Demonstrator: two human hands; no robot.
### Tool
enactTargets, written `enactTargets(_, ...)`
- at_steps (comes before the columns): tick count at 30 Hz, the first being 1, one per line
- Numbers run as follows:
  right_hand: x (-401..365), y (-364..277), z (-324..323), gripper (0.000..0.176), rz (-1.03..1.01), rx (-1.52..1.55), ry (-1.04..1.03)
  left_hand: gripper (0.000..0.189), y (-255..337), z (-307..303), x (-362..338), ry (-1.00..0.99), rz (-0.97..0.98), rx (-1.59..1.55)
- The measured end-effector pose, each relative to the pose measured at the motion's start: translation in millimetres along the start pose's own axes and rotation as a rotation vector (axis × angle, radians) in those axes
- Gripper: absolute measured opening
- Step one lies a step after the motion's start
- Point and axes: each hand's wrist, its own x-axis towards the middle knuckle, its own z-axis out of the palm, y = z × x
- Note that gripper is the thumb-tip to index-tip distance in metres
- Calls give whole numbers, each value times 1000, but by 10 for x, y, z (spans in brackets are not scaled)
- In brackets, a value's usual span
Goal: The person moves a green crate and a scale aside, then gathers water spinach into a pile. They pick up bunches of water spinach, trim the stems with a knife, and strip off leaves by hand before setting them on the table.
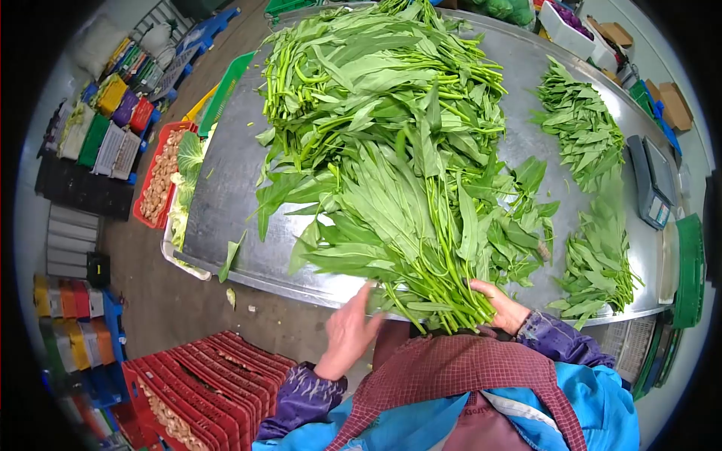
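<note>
A bunch of water spinach lies over the table's near edge, its cut stems toward my body and its long leaves fanned away. My right hand is wrapped round the stem end from the right side. On the other side, my left hand is by the lower leaves, fingers apart and holding nothing. Beyond the bunch rises a large heap of loose water spinach. Scattered leaves and stalks lie just right of the bunch.
The metal table also bears leafy bundles on its right, with a scale beyond them. At its left stands a red crate of brownish produce. Red stacked crates stand on the floor at lower left.
</note>
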Motion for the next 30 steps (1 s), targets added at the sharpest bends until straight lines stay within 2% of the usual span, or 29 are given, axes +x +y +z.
enactTargets(2,-34,-4,-24,42,27,-7,20,71,69,8,-53,442,326,405)
enactTargets(3,-59,-12,-16,42,58,-6,14,72,148,97,-18,376,428,564)
enactTargets(4,-83,-21,-7,42,87,-4,8,72,155,219,66,368,430,570)
enactTargets(6,-96,-66,-7,41,106,-14,-47,80,151,418,288,304,719,906)
enactTargets(7,-93,-70,-9,41,81,-88,-64,83,187,438,342,255,767,894)
enactTargets(8,-95,-61,-2,42,57,-158,-78,83,225,411,386,246,779,897)
enactTargets(10,-163,-123,38,42,84,-196,-49,87,259,310,443,36,885,836)
enactTargets(11,-146,-127,11,42,68,-194,-99,91,293,229,450,-39,822,795)
enactTargets(14,-93,-105,-84,44,32,-185,-148,96,185,189,488,52,818,638)
enactTargets(15,-106,-120,-94,44,70,-145,-173,84,217,206,480,65,794,600)
enactTargets(16,-107,-116,-112,44,111,-108,-200,84,224,266,512,63,782,604)
enactTargets(18,-46,-58,-169,43,131,-85,-210,69,237,431,617,180,954,732)
enactTargets(19,-51,-67,-148,43,120,-145,-173,63,284,489,661,185,941,706)
enactTargets(22,-68,-138,-90,40,109,-240,-162,68,438,571,877,201,960,673)
enactTargets(24,-93,-222,5,41,27,-527,-243,66,582,525,979,217,1046,712)
enactTargets(25,-233,-360,117,45,-87,-1052,-68,67,631,513,1019,161,1125,744)
enactTargets(26,-287,-458,207,45,-89,-1042,-38,67,692,531,1053,103,1216,772)
enactTargets(28,-397,-588,274,52,-94,-1529,-167,63,761,590,1068,113,1313,674)
enactTargets(30,-459,-591,213,52,-74,-1560,-110,56,774,638,1067,162,1233,658)
